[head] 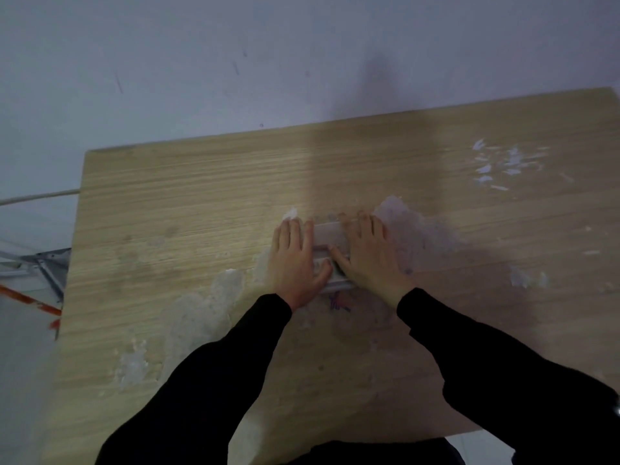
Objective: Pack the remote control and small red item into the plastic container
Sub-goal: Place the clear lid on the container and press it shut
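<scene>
1. Pale wood-grain laminate covers the counter (174,203), which is blotched with whitish worn patches and scattered white flecks toward its far right.
2. A translucent whitish plastic container (330,234) lies near the middle of the counter, its long side running away from the person, and most of it is hidden under the two hands.
3. The left hand (295,260) lies flat on the container's left side, fingers stretched forward and close together, its thumb pressed across the near part of the lid.
4. The right hand (367,260) mirrors it on the right side, palm down, fingers extended, thumb angled inward so that it meets the left thumb.
5. Neither hand is curled around anything; both are spread and bearing down on the container's top.
6. A dark shape shows between the thumbs, through the plastic; the blur makes it impossible to tell whether it is the remote control.
7. No red item can be made out.
8. Both arms wear black sleeves (486,357).
9. A pale wall (235,45) rises behind the counter.
</scene>
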### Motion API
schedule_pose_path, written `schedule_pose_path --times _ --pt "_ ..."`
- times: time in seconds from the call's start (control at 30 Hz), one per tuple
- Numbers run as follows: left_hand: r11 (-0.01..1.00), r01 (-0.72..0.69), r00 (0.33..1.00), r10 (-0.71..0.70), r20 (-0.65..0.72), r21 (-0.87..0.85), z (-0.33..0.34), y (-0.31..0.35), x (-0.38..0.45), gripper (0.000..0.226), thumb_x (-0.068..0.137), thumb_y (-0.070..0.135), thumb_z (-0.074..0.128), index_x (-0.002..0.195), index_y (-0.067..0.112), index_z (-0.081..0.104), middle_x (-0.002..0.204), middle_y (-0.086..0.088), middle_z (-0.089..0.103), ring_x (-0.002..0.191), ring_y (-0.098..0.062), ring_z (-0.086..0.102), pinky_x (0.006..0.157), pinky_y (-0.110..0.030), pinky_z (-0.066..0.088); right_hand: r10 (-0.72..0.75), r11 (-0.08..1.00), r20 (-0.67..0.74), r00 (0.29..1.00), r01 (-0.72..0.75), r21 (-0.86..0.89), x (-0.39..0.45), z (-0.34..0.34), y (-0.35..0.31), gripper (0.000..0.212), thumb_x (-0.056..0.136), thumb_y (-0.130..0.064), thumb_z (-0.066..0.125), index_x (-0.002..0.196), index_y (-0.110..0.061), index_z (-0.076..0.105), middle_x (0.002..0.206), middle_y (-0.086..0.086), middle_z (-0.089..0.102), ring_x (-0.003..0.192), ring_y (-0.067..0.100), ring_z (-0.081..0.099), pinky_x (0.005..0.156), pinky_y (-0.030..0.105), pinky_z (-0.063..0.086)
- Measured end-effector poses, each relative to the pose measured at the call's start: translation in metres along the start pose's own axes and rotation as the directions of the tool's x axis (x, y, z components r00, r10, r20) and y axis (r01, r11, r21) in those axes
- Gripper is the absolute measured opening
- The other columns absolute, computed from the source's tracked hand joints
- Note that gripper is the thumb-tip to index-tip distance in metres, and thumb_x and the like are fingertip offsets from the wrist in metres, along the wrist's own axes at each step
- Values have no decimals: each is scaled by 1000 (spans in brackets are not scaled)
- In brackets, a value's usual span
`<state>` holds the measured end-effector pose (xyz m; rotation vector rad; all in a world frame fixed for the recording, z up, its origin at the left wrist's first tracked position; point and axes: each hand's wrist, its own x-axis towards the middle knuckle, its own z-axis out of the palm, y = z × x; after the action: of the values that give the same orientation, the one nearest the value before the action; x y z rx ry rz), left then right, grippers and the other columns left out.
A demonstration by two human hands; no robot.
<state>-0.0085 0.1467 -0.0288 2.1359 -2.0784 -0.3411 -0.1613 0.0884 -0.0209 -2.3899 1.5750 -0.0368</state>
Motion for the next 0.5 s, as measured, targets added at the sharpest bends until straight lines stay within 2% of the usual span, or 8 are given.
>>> schedule_pose_path --times 0.07,0.13,0.2,0.37,0.5 --pt "998 -62 998 62 11 23 2 1 -1 75 84 49 30 146 9 15 154 -26 21 145 -39 12 120 -53 9 -16 1000 -21 1000 16 16 -4 3 2 64 89 -54 37 144 -27 21 150 21 27 137 36 25 110 48 25" --pt "991 -133 991 133 -11 -10 3 -1 0 71 86 45 30 149 18 11 158 -20 15 147 -33 5 120 -52 8 -98 995 -40 994 99 18 -3 5 2 62 91 -51 33 146 -28 17 156 17 17 144 33 12 116 49 16" --pt "986 -157 988 155 -26 -60 4 -4 2 69 86 44 31 148 21 14 158 -16 18 148 -29 7 121 -49 9 -172 984 -47 984 173 28 -2 7 2 63 91 -52 27 147 -26 17 158 12 14 146 28 6 118 49 13" --pt "972 -142 989 134 -57 -185 4 -11 2 68 82 44 40 145 23 28 154 -14 30 145 -27 20 119 -47 16 -154 988 -28 988 154 9 0 10 2 65 91 -55 31 147 -28 13 159 9 14 147 25 5 119 46 12" --pt "961 -152 987 137 -80 -230 -1 -9 0 67 81 44 41 142 18 35 153 -15 32 144 -29 23 117 -51 21 -161 985 -67 985 165 59 -1 8 1 63 89 -54 35 144 -25 24 156 9 24 145 26 15 118 45 17"
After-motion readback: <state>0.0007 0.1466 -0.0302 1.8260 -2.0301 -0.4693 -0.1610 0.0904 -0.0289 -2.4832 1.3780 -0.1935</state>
